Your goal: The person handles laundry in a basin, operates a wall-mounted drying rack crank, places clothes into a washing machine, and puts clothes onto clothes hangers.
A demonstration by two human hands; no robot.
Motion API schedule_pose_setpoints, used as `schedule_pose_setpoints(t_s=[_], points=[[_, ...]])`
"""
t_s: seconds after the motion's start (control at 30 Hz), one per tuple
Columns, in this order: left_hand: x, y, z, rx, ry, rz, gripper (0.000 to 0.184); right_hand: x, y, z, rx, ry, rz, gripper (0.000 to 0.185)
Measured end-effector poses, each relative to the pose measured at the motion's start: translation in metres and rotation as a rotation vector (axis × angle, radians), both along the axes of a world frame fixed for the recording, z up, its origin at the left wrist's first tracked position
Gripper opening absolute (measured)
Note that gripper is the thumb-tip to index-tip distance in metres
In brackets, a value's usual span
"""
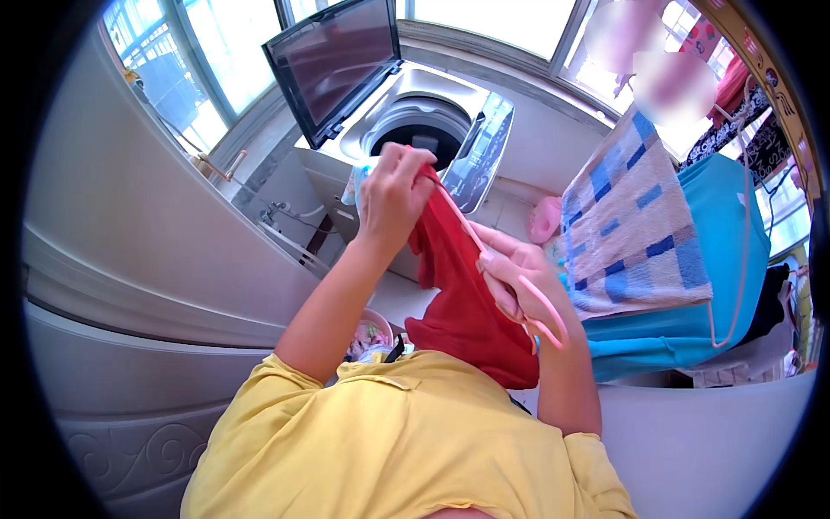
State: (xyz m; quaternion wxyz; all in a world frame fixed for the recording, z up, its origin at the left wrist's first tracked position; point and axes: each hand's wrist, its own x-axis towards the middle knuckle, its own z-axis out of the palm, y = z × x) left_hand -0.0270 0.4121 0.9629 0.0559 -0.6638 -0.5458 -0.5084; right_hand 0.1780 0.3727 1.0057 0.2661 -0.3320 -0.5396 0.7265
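Observation:
A red garment (pixel 462 303) hangs in front of my chest, its lower part reaching down to my yellow top. My left hand (pixel 398 192) is closed on the garment's upper edge, fingers pinched at the far end of a pink hanger (pixel 460 216). Closer to me, my right hand (pixel 512 266) grips the hanger, whose curved hook end sticks out past the fingers towards my right forearm. Part of the hanger is hidden by the cloth and my right hand.
Beyond my hands stands a top-loading washing machine (pixel 494 143), lid (pixel 333 65) raised. At right hang a blue checked towel (pixel 635 225) and a turquoise garment (pixel 726 229). A pink basin (pixel 377 322) holding cloth sits below my left arm. A pale, curved-looking panel (pixel 147 208) borders the left.

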Motion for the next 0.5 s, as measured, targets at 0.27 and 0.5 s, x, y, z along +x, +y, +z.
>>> schedule_pose_setpoints(t_s=[0.27, 0.5], points=[[-0.057, 0.034, -0.018, -0.246, -0.336, -0.104, 0.017, 0.023, -0.011, 0.009, 0.079, -0.043, 0.099, 0.043], [-0.016, 0.008, -0.022, -0.643, -1.078, -0.456, 0.026, 0.046, -0.008, 0.009, 0.161, 0.523, 0.079, 0.044]])
